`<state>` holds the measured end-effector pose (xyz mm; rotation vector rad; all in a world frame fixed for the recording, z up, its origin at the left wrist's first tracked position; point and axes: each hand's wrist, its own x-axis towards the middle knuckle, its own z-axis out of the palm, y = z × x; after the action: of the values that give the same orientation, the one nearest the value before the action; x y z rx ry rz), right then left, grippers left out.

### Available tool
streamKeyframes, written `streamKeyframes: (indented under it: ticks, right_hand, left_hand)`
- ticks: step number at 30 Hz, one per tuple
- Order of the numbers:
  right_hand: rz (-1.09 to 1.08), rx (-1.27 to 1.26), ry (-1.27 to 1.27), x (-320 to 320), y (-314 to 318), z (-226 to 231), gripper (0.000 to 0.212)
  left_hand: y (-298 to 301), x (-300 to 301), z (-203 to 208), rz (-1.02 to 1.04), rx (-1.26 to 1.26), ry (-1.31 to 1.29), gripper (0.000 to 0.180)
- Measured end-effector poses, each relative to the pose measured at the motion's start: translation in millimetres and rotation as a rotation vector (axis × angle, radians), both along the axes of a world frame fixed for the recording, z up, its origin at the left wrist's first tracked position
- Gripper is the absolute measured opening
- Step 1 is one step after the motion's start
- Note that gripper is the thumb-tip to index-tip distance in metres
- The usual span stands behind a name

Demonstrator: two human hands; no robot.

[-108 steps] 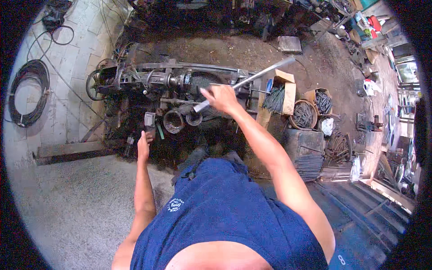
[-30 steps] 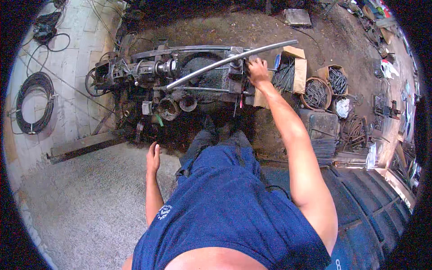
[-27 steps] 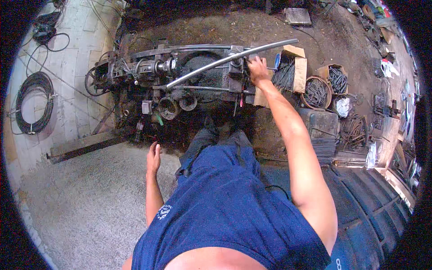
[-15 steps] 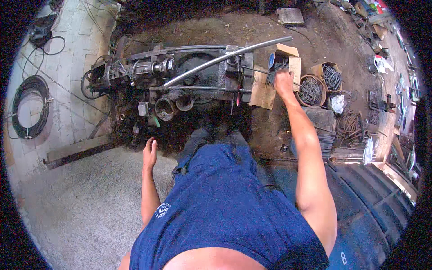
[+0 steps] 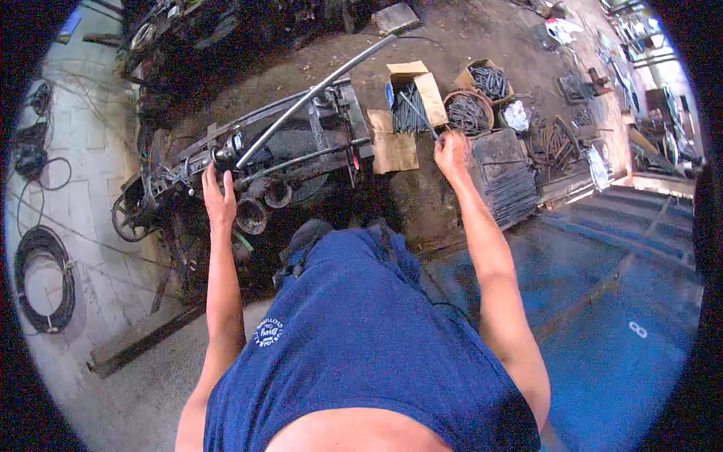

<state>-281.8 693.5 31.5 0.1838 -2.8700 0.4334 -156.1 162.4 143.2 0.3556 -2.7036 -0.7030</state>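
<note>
My left hand (image 5: 218,197) reaches over the near side of a dark, greasy machine (image 5: 197,162), fingers stretched out and holding nothing. Its fingertips are close to the machine's chuck end (image 5: 235,145); whether they touch is unclear. A long pale metal tube (image 5: 315,92) lies slantwise across the machine, its lower end just right of that hand. My right hand (image 5: 453,155) is closed just below an open cardboard box (image 5: 429,96) of dark metal rods (image 5: 409,109). Something small and dark shows at its fingertips, too blurred to name.
A round tub (image 5: 488,113) and another carton (image 5: 465,77) hold more metal pieces. Dark stacked strips (image 5: 512,184) lie right of my right hand. Two metal cups (image 5: 251,215) sit below the machine. A coiled black hose (image 5: 22,279) lies at the left, a blue sheet (image 5: 602,301) at lower right.
My right hand has drawn back out of the cardboard box toward me. My left hand has risen from beside my body to the machine. The whole view has turned and shifted.
</note>
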Motion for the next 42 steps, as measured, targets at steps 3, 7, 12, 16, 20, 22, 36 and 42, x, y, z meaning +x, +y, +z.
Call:
streamKeyframes:
  ticks: [3,7,12,16,20,22,36,42]
  right_hand:
    - [-0.099,-0.143,-0.063,26.7,-23.7,43.8,0.016]
    - [-0.276,-0.399,0.001,55.6,-63.2,92.7,0.016]
    - [-0.374,-0.715,-0.041,69.6,-80.0,107.4,0.022]
    - [-0.448,-0.958,-0.067,77.5,-83.1,117.6,0.016]
    - [-0.393,-1.317,-0.038,89.0,-94.8,144.4,0.015]
    - [-0.443,-1.464,-0.091,89.1,-90.8,147.6,0.011]
    - [-0.721,-1.463,-0.047,22.4,7.0,16.5,0.012]
    - [-0.946,-0.795,-0.234,0.0,31.4,-71.9,0.024]
  left_hand:
    - [6.4,-34.0,11.9,-0.135,-0.026,0.075,0.049]
    - [22.1,-61.6,12.2,-0.29,-0.124,0.041,0.053]
    - [29.5,-75.0,-11.4,-0.409,-0.262,-0.11,0.059]
    - [33.0,-72.7,-10.3,-0.444,-0.25,-0.116,0.047]
    - [28.8,-67.5,-19.2,-0.436,-0.263,-0.128,0.044]
    - [34.7,-67.3,-10.7,-0.412,-0.258,-0.252,0.043]
    - [100.2,-128.1,-4.3,-0.319,-0.272,-0.249,0.058]
    - [134.9,-176.5,-2.9,-0.31,-0.249,-0.297,0.059]
